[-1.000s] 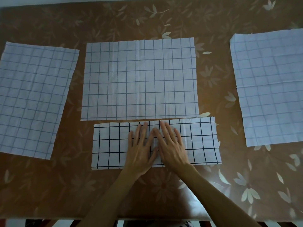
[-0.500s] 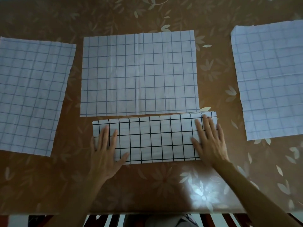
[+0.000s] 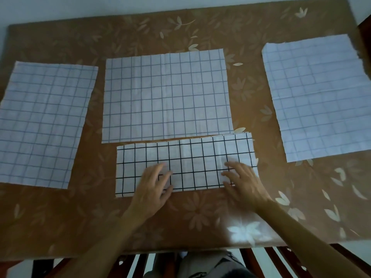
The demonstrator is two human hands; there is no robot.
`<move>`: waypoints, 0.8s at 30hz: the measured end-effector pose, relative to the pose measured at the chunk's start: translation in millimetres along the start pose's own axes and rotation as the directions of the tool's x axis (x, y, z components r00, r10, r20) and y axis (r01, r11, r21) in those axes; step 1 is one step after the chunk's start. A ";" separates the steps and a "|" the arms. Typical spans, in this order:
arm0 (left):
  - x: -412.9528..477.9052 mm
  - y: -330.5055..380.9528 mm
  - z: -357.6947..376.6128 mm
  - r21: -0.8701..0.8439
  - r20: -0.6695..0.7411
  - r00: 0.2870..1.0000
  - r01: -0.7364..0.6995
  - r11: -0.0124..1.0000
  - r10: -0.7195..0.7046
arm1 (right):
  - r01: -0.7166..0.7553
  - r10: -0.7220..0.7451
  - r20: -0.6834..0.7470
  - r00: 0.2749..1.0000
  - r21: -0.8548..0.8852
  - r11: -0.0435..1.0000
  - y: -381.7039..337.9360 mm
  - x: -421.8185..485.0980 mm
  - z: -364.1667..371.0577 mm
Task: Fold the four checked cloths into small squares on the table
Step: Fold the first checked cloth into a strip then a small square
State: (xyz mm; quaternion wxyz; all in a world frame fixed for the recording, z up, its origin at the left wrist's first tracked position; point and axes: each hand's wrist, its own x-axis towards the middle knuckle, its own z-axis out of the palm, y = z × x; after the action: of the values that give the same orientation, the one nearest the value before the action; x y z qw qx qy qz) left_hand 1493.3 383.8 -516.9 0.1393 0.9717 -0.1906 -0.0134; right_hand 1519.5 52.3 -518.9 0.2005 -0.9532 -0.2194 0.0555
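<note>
Both hands have been drawn inward along the folded strip since half a second ago, when they were laid at its two ends. A second ago they were set side by side at its middle. A smoothing pass outward and back is suggested by this. The first fold is judged to be pressed flat, and a crosswise fold is probably due next.

The left hand [image 3: 153, 187] is laid on the near left part of the black-checked white cloth [image 3: 192, 159], with fingers straight and spread and nothing gripped. The right hand [image 3: 244, 182] is laid likewise on the near right part, fingers extended and slightly apart, its heel past the cloth's near edge. Both are blurred, so it cannot be told how firmly the fabric is pressed.

The black-checked white cloth is seen as a long strip lying flat near the front edge of the brown leaf-patterned table [image 3: 198, 213]. Layered edges show at its far right corner. One cloth is thus partly folded, and no small square has yet been made.

Just beyond it, touching or very nearly touching its far edge, the central white cloth with thin blue checks [image 3: 166, 97] is spread open. The left blue-checked cloth [image 3: 44, 123] and the right blue-checked cloth [image 3: 319, 97] are spread flat to either side, well apart from the hands. All three are unfolded and untouched.
</note>
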 end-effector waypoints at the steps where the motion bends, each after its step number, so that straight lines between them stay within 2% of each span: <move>1: 1.2 12.2 4.9 -0.012 0.020 0.999 -0.045 0.999 0.045 | 0.068 -0.068 0.004 0.998 0.009 0.998 -4.8 -7.3 4.3; 3: 3.5 33.2 13.6 -0.019 0.071 0.992 -0.107 0.994 0.108 | 0.130 -0.130 0.015 0.991 0.005 0.991 -12.1 -17.3 13.2; 6: 4.4 47.0 22.7 -0.004 0.087 0.993 -0.081 0.997 0.081 | 0.074 -0.074 -0.010 0.997 -0.025 0.997 -20.0 -19.6 20.4; 8: 2.3 47.1 27.3 0.009 0.077 0.996 -0.044 0.999 0.043 | 0.031 -0.033 -0.035 0.999 -0.043 0.999 -23.5 -18.1 21.2; 16: 2.2 52.4 30.1 0.055 -0.007 0.999 -0.047 0.997 0.047 | -0.009 0.004 -0.046 0.999 -0.114 0.993 -30.0 -19.3 23.6; 20: -9.1 53.4 24.4 -0.025 -0.005 1.000 -0.018 1.000 0.018 | -0.024 0.020 -0.045 0.999 -0.069 0.997 -39.9 -27.7 20.4; 24: -41.1 42.1 11.4 -0.160 0.010 0.999 0.038 0.986 -0.037 | -0.045 0.042 -0.024 0.999 -0.100 0.994 -47.7 -47.2 20.0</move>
State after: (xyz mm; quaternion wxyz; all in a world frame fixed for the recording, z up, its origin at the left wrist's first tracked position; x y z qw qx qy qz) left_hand 1438.9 358.7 -517.4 0.2159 0.9607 -0.1708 -0.0345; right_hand 1454.3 77.9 -516.9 0.1531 -0.9672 -0.1989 0.0385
